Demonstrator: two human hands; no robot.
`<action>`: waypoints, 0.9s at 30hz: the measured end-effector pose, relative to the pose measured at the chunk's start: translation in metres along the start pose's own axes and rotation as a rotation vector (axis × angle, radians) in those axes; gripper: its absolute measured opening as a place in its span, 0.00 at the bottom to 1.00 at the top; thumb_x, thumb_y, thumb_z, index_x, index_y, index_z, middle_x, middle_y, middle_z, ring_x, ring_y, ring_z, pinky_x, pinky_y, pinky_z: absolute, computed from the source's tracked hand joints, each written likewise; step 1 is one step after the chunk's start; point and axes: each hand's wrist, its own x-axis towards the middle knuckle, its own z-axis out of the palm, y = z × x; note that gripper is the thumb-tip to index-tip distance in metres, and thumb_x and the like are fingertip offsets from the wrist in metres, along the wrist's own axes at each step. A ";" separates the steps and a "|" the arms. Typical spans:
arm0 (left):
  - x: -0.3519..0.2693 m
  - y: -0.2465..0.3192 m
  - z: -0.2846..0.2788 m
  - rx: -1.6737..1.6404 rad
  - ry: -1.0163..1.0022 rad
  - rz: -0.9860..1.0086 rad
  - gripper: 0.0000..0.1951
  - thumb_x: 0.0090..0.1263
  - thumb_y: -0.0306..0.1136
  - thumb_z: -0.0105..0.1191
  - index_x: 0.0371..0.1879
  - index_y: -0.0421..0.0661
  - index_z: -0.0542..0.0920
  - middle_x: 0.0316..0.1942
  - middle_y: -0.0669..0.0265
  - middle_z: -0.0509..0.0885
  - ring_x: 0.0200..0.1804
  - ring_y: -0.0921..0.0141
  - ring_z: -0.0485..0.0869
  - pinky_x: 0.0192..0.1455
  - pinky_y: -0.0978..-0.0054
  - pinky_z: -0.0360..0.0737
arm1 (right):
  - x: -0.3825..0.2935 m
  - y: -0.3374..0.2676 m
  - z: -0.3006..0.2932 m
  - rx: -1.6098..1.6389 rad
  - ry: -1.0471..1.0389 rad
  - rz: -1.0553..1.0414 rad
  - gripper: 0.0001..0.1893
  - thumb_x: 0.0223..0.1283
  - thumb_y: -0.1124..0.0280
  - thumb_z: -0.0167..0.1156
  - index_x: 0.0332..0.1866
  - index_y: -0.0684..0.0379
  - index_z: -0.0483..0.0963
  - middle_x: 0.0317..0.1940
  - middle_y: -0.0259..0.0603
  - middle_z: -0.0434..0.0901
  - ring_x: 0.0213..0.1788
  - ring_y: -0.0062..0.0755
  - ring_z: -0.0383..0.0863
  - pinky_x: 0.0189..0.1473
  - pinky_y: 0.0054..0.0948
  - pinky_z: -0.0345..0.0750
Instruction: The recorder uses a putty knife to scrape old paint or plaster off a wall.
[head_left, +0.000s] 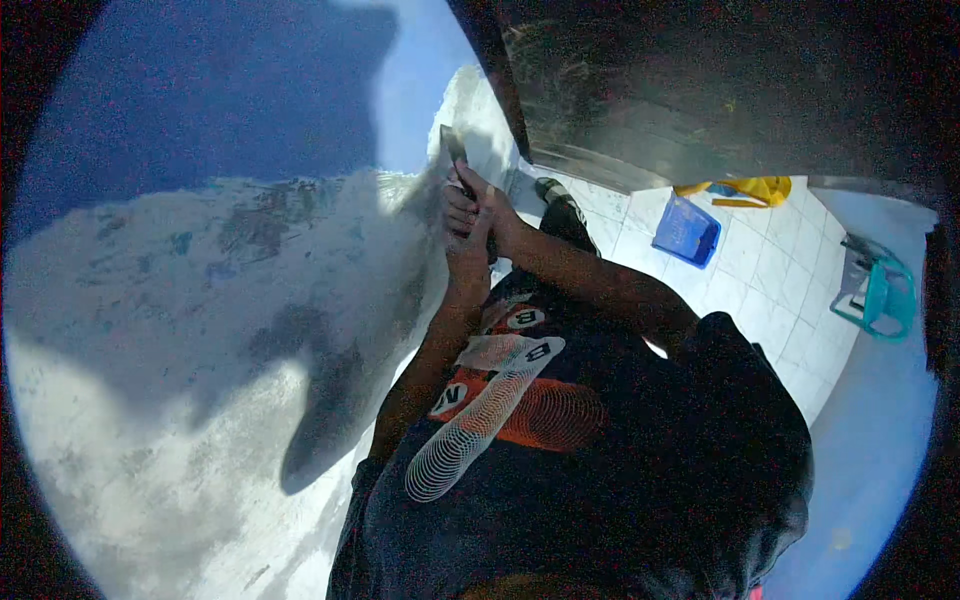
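Observation:
Both of my hands close around the dark handle of a scraper, held up against the wall to my left. My right hand is nearer the blade, its thumb laid along the tool. Lower on the handle, my left hand overlaps it; which curled fingers belong to which hand is partly hidden. The metal blade meets a sunlit whitish patch of wall, next to blue paint. Below the paint spreads a bare, patchy whitish wall surface with dark and greenish marks. Shadows fall across it.
A dark panel stands close beyond my hands. On the white tiled floor to my right are a blue plastic tray, a yellow item and a teal plastic object. My shoe shows below the panel.

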 end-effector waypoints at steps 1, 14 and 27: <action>-0.003 -0.004 0.000 -0.011 0.030 -0.117 0.30 0.69 0.42 0.65 0.60 0.35 0.67 0.54 0.57 0.75 0.57 0.66 0.76 0.59 0.68 0.76 | -0.004 0.001 -0.004 -0.043 -0.001 -0.022 0.17 0.76 0.48 0.48 0.35 0.48 0.67 0.16 0.23 0.55 0.16 0.21 0.55 0.23 0.26 0.60; -0.045 -0.015 -0.013 0.051 0.050 -0.014 0.31 0.69 0.45 0.64 0.61 0.38 0.67 0.52 0.58 0.76 0.57 0.66 0.77 0.59 0.66 0.76 | -0.013 0.042 -0.034 0.055 -0.143 0.091 0.16 0.75 0.49 0.50 0.37 0.49 0.71 0.15 0.26 0.59 0.16 0.24 0.60 0.21 0.29 0.63; -0.047 -0.011 -0.018 0.197 0.039 -0.022 0.40 0.71 0.48 0.61 0.74 0.41 0.57 0.63 0.52 0.72 0.60 0.62 0.77 0.57 0.66 0.79 | -0.024 0.042 -0.019 0.034 -0.215 0.012 0.15 0.79 0.52 0.45 0.42 0.52 0.68 0.16 0.24 0.52 0.18 0.18 0.55 0.23 0.23 0.59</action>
